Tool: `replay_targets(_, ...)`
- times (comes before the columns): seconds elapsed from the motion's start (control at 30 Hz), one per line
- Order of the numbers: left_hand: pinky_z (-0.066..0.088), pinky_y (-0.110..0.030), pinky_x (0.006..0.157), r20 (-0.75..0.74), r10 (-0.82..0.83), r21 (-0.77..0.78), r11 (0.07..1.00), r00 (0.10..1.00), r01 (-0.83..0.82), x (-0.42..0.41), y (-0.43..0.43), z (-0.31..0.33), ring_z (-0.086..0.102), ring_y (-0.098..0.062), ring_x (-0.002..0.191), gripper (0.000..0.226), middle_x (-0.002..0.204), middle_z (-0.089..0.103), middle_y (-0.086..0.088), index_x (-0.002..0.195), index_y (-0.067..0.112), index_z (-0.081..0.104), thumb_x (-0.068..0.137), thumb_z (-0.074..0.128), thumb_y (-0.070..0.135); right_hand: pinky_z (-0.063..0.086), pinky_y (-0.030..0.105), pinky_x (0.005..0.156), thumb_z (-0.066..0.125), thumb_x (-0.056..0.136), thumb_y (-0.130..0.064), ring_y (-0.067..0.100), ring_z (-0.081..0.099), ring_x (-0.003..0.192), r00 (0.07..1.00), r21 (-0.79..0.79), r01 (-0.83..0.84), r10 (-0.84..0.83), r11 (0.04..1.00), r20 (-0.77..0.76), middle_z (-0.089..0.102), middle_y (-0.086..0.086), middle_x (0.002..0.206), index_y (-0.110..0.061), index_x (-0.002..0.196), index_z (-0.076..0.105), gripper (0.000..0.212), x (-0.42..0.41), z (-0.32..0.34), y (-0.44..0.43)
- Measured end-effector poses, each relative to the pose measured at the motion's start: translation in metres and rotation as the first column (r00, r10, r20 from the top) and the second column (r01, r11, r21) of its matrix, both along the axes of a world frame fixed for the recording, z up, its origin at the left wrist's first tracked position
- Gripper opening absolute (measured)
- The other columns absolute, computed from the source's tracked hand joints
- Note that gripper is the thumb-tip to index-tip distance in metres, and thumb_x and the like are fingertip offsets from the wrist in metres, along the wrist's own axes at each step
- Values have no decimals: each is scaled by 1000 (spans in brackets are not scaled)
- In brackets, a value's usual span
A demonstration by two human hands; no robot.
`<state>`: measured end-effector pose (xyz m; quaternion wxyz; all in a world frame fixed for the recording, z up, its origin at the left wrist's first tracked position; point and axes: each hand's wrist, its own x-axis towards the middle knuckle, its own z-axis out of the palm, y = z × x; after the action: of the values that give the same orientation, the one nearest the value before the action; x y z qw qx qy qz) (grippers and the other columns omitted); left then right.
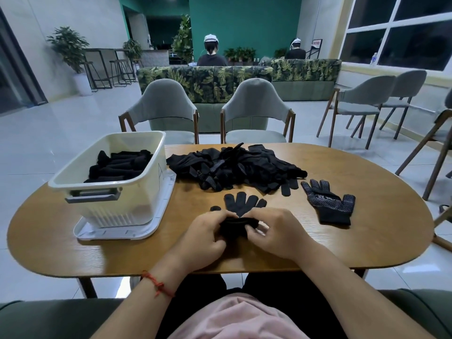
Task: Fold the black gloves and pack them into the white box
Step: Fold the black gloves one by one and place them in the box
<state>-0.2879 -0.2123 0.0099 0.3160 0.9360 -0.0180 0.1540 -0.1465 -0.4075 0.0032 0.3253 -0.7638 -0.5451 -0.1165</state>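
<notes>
Grey-white floor tiles (61, 133) are spread glossily through the room, which is closed at twelve o'clock by a green wall (244, 25) and at two o'clock by a large dark window (403, 28). A leaf-patterned sofa (208, 79) is set before the wall, and two people in white caps (211, 55) are seen from behind beyond it. Two grey chairs (161, 104) are drawn up at the far edge of an oval wooden table (367, 241), by which the lower middle of the view is filled. At ten o'clock on the tabletop a white box (137, 199) is stood on a white lid (117, 232); folded black gloves (119, 165) are laid in rows inside it. At twelve o'clock a loose pile of unfolded gloves (234, 167) is heaped, just beside the box. At three o'clock a single dotted glove (330, 204) is laid flat, dotted side up, apart from the pile. At six o'clock, near the table's edge, a black glove (241, 204) is held at its cuff end by both hands: the left hand (203, 238) and the right hand (276, 233) are curled round the bunched fabric, while the glove's fingers are left flat on the wood, pointed toward the pile. A red string bracelet (156, 283) is worn on the left wrist.
</notes>
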Motion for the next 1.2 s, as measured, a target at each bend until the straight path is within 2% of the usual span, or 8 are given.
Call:
replay_targets(0.17, 42, -18, 69, 59, 47, -34, 998, 997, -45, 2, -2, 0, 60, 1, 80, 21, 84, 65, 27, 118, 33, 70, 98, 73, 27, 53, 52, 63, 60, 103, -35, 35, 64, 65, 958, 62, -65, 80, 996, -277, 66, 2, 75, -30, 100, 65, 8, 6, 3, -3)
replay_targets(0.4, 35, -11, 58, 41, 139, -190, 973, 989, -129, 3, -2, -4, 51, 8, 57, 25, 68, 60, 34, 123, 36, 75, 101, 72, 27, 61, 34, 88, 82, 94, -34, 12, 74, 102, 878, 40, -101, 108, 994, -467, 77, -15, 103, -37, 117, 71, 26, 9, 10, -6)
replay_targets(0.53, 54, -25, 74, -23, 138, -265, 954, 990, -139, 7, 2, -3, 67, 4, 77, 17, 95, 77, 21, 117, 35, 77, 102, 70, 35, 61, 44, 84, 81, 94, -27, 10, 72, 91, 891, 4, -28, 27, 1000, -454, 77, -14, 92, -28, 104, 78, 10, 14, 3, 0)
replay_targets(0.63, 59, -33, 87, -68, 139, -309, 939, 988, -153, 12, 4, 0, 73, -1, 98, 15, 102, 79, 18, 115, 33, 78, 103, 69, 34, 53, 26, 70, 82, 94, -24, 2, 66, 73, 872, 19, -6, 15, 1000, -489, 74, -13, 80, -27, 95, 80, 3, 18, 4, 1)
replay_targets(0.77, 57, -28, 72, -94, 243, -303, 917, 965, -260, 28, 4, 5, 73, -1, 78, 12, 83, 79, 11, 111, 36, 73, 100, 70, 40, 54, 37, 71, 83, 90, -39, 12, 64, 70, 850, -11, 84, -77, 996, -520, 73, -3, 80, -21, 93, 76, 20, 28, -1, 8)
replay_targets(0.97, 47, -19, 56, -13, 441, -216, 875, 897, -433, 41, -10, 8, 63, 2, 68, 25, 68, 66, 6, 106, 32, 62, 90, 80, 39, 52, 26, 70, 85, 84, -40, 3, 67, 71, 794, -90, 246, -254, 965, -553, 75, -7, 81, -31, 93, 70, 19, 34, -2, 16)
replay_targets(1.1, 50, -34, 76, 69, 459, -68, 888, 886, -455, 48, -13, -5, 59, -10, 76, 27, 76, 60, 13, 103, 32, 57, 89, 79, 39, 50, 24, 68, 80, 86, -31, 6, 63, 74, 864, -77, 275, -282, 958, -418, 67, -9, 81, -36, 101, 59, 25, 24, -1, 18)
replay_targets(1.2, 50, -40, 88, 100, 419, 39, 905, 902, -425, 50, -11, -11, 52, -13, 95, 17, 94, 56, 17, 105, 32, 59, 94, 72, 34, 46, 17, 88, 74, 92, -22, 3, 56, 97, 951, -24, 212, -212, 977, -224, 55, -16, 106, -37, 113, 62, 29, 18, -5, 16)
